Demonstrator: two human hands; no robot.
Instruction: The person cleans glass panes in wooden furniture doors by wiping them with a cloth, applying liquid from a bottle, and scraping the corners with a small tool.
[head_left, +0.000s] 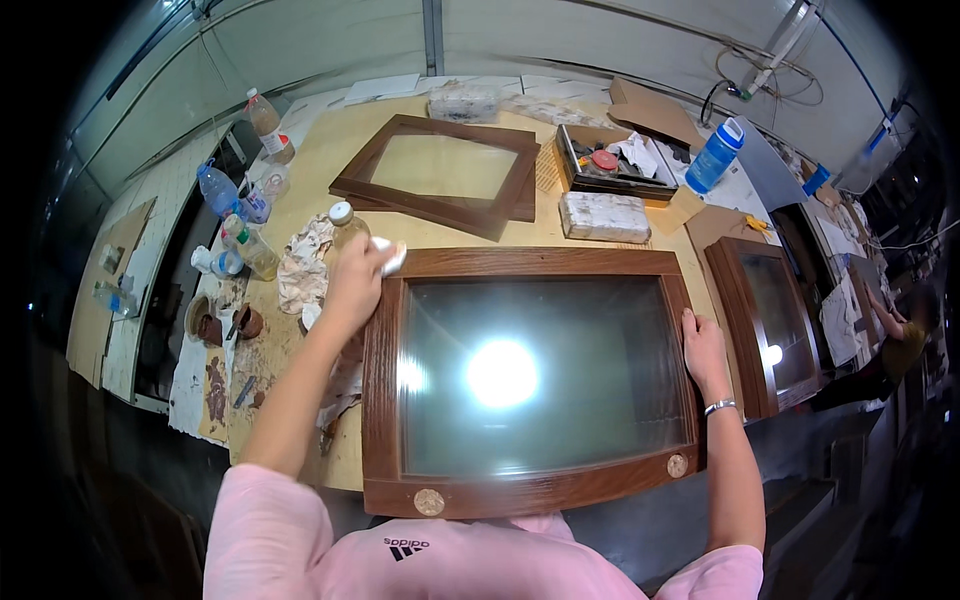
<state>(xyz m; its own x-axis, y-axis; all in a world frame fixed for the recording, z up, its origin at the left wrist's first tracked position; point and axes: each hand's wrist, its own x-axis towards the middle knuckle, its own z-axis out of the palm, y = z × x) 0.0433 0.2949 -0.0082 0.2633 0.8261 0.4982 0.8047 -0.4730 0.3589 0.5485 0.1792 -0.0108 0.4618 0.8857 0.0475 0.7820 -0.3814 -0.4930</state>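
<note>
A brown wood-framed glass door (520, 490) lies before me, its pane reflecting a bright round light. Two round tan spots show on its near rail. At the door's far left corner, my left hand (354, 285) pinches a small white wad of cloth or paper (392, 256). Close behind that hand stands a white-capped bottle (346, 226) of yellowish liquid, partly hidden by it. My right hand (704, 350) is closed around the door's right edge, thumb on top of the frame.
Two brown frames (440, 215) lie stacked at the back. A white block (604, 218), a box of odds and ends (620, 185) and a blue bottle (715, 155) stand back right. Another glass door (745, 330) is at right. Bottles, crumpled rags (305, 260) and stained cups (248, 321) crowd the left.
</note>
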